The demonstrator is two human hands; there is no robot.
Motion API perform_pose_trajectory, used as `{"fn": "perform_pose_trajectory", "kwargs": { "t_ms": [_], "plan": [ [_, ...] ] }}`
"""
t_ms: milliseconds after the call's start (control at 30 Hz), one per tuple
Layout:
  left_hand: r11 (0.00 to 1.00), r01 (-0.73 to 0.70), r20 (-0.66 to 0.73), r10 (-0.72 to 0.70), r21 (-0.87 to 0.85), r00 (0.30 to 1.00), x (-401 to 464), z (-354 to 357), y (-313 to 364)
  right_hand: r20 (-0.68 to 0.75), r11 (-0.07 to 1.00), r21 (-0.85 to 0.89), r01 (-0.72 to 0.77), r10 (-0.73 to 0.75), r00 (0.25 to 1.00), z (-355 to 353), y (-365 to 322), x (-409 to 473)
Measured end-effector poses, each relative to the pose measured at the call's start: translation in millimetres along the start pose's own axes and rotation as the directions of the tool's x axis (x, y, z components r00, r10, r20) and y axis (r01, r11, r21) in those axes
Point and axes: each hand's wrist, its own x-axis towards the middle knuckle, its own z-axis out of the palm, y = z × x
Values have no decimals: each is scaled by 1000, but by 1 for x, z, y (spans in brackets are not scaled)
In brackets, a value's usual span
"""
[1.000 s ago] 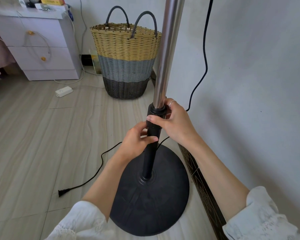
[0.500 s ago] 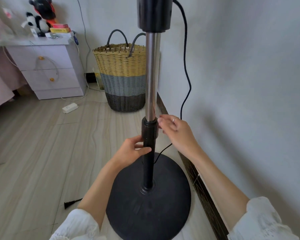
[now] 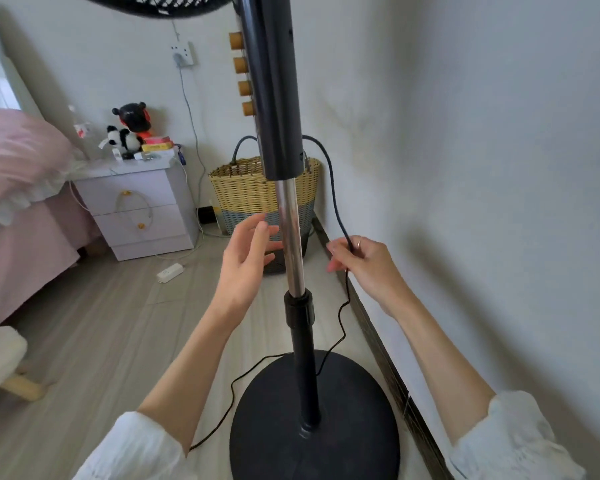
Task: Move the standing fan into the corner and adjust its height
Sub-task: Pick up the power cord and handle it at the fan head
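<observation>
Standing fan (image 3: 289,233) upright on the floor (image 3: 94,327), close to the wall (image 3: 482,168) and in front of a basket (image 3: 246,192). Left hand (image 3: 245,263), fingers spread, beside the pole without touching; right hand (image 3: 364,263) pinching the cord (image 3: 333,188).

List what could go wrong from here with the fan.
1. Neither hand holds the pole: the left hand is open beside it, so if the black collar is not tight, the top may slide down.
2. The right hand holds the cord; a tug could tip the fan, or the cord could snag the base.
</observation>
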Motion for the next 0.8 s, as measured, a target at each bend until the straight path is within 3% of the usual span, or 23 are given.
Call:
{"fn": "perform_pose_trajectory", "kwargs": {
  "t_ms": [100,233,333,533,600,800],
  "plan": [
    [993,0,109,-13,114,994,5,12,26,22,996,-54,-66,67,998,-14,-17,-3],
    [958,126,50,-144,259,988,18,23,60,147,965,-146,-219,240,960,-47,-66,-3],
    [887,352,69,-388,298,919,26,20,94,170,918,-108,-381,394,903,-80,-123,5],
    [750,533,145,-622,392,770,28,0,177,256,793,-12,-610,592,764,-120,-231,21],
    [714,585,143,-672,385,726,34,-8,210,282,768,-28,-640,621,732,-123,-268,31],
    [666,695,27,-727,271,687,72,-28,304,378,655,-112,-747,724,577,-114,-358,47]
  ]
}}
